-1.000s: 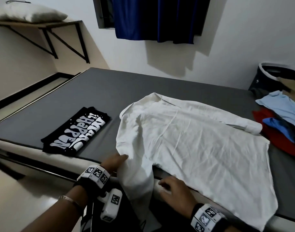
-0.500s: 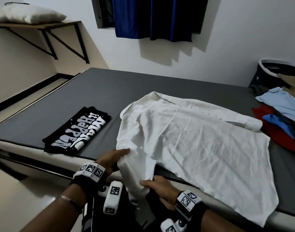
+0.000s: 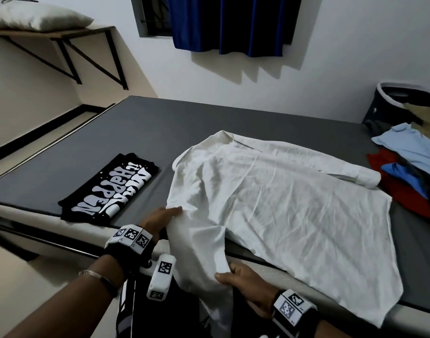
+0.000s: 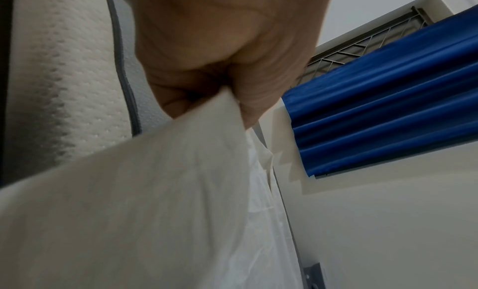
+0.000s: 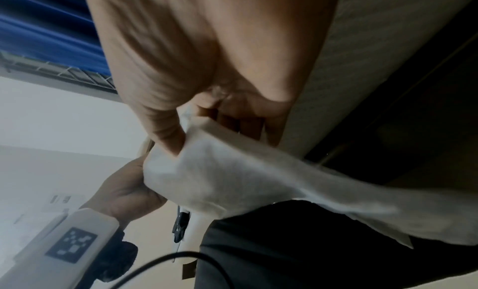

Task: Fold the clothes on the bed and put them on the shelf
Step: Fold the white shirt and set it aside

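Left hand point(image 3: 158, 222) pinching white shirt point(image 3: 282, 203) sleeve edge, right hand point(image 3: 245, 284) gripping hanging sleeve below

You have a white shirt point(image 3: 282, 203) spread flat and creased across the grey bed point(image 3: 136, 132), collar toward the wall, one long sleeve folded over its far side. Its near sleeve hangs off the bed's front edge, bunched. To its left lies a black T-shirt point(image 3: 109, 189), already folded into a neat rectangle, white lettering up. At the bed's right end you have a loose pile of clothes point(image 3: 409, 164): light blue, red and darker blue. The wall shelf point(image 3: 60, 35) sits upper left.
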Demonstrator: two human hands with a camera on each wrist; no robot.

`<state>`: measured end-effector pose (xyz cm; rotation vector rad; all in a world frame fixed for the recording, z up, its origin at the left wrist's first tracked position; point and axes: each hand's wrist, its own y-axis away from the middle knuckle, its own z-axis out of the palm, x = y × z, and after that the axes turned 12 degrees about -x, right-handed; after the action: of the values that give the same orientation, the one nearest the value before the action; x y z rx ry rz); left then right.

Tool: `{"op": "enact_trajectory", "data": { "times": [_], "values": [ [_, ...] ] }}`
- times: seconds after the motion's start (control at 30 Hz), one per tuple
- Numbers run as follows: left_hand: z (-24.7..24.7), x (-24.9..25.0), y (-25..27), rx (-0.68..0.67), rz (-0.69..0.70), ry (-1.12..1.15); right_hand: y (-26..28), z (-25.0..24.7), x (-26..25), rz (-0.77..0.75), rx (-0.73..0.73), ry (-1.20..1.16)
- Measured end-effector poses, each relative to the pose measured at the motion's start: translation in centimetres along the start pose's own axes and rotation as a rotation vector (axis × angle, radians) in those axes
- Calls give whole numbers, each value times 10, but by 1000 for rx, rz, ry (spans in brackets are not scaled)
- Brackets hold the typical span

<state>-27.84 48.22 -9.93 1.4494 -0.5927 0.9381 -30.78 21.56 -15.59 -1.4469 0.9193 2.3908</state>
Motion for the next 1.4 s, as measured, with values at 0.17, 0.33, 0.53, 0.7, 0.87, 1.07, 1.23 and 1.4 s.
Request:
{"op": "enact_trajectory", "data": {
  "times": [0.17,0.33,0.53,0.7,0.87,1.07,1.23,1.4],
  "values": [
    [7,-10,18,-338,-191,-4,2,8,-9,-99,21,10],
    [7,-4,1,57,70,-118,16,-1,-11,-5,-19,23],
    [9,5,-3,119,82,-166,47,-6,-10,172,-169,427],
    [-2,-2,-11,139,90,-107,73,-24,-4,137,-157,520],
    [-4,-4,-15,220,120,-81,99,-47,2,-139,-15,93],
    [6,8,-10,273,208,-168,123,-69,0,-220,102,-62],
    [19,20,-10,204,203,-75,126,-70,7,-235,217,-83],
    [15,25,-16,180,161,-13,132,-60,-15,-249,278,-388]
  ]
}}
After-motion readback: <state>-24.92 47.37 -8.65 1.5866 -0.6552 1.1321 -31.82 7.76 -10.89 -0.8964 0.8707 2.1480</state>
